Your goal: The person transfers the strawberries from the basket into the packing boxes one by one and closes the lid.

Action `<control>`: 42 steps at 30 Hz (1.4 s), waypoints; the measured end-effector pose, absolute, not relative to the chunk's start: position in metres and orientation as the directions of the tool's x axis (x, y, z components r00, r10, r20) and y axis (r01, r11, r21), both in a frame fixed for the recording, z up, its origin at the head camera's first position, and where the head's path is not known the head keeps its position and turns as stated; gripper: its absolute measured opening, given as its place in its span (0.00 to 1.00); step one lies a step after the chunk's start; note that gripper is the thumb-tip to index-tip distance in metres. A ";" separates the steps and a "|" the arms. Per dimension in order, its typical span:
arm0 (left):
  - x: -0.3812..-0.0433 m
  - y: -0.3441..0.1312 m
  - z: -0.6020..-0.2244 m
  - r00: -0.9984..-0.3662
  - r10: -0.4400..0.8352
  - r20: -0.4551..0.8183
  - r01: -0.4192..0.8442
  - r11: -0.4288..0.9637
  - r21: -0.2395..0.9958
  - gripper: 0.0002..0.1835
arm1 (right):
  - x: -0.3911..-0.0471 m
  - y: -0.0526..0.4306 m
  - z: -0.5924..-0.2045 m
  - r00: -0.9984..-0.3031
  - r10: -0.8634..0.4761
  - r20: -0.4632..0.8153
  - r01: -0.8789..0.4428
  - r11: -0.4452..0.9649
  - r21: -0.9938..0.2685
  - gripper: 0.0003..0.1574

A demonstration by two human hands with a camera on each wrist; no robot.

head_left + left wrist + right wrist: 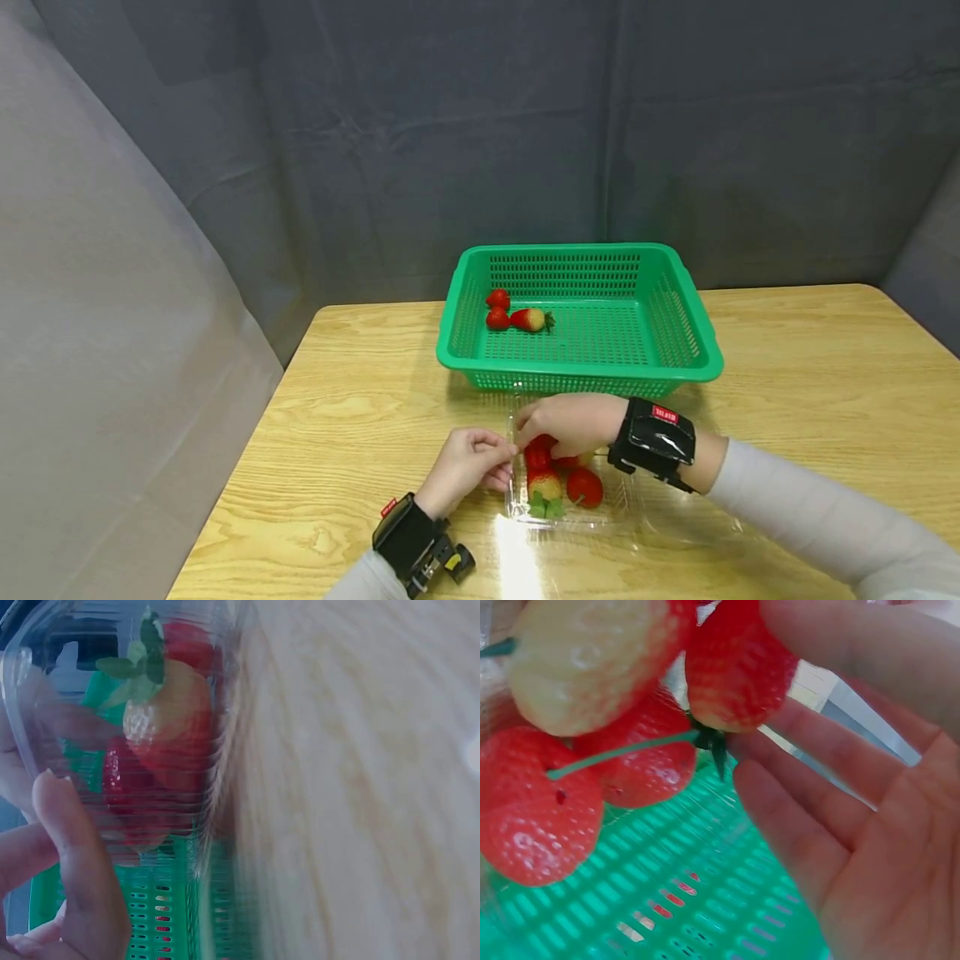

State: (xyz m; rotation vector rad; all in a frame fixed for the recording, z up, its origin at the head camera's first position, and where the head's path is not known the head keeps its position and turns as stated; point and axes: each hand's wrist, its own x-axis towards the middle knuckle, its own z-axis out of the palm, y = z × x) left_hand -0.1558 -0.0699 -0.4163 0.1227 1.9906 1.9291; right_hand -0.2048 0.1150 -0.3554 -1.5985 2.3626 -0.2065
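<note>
A clear plastic box (617, 507) with several strawberries inside lies in front of the green basket. My left hand (465, 467) pinches the box's left rim between thumb and fingers. Over the box, my right hand (573, 421) reaches in from the right. It holds a red strawberry (739, 671) between thumb and fingers, among the others in the box. Nearby in it are a pale-tipped strawberry with green leaves (544, 487) and a round red fruit with a green stem (584, 488). The right hand hides part of the box's contents in the head view.
The green slotted basket (581, 367) stands behind the box, holding two red fruits, one of them a red fruit (497, 318), and a pale-tipped strawberry (531, 319). The box's clear lid (690, 517) appears spread to the right, beneath the right forearm. A wooden table (345, 400) lies underneath.
</note>
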 end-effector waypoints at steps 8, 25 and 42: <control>-0.156 -0.070 -0.418 -0.929 0.322 -0.183 -0.180 0.040 0.983 0.12 | -0.209 0.119 -0.319 -0.376 -0.915 -0.150 -0.833 0.404 -0.377 0.22; -0.155 -0.069 -0.419 -0.930 0.315 -0.190 -0.184 0.050 0.982 0.11 | -0.342 0.131 -0.299 -0.716 -0.667 -0.207 -0.612 0.742 -0.273 0.31; -0.151 -0.070 -0.417 -0.931 0.311 -0.194 -0.184 0.062 0.981 0.10 | -0.359 0.122 -0.347 -0.815 -0.370 -0.446 -0.234 0.914 -0.330 0.35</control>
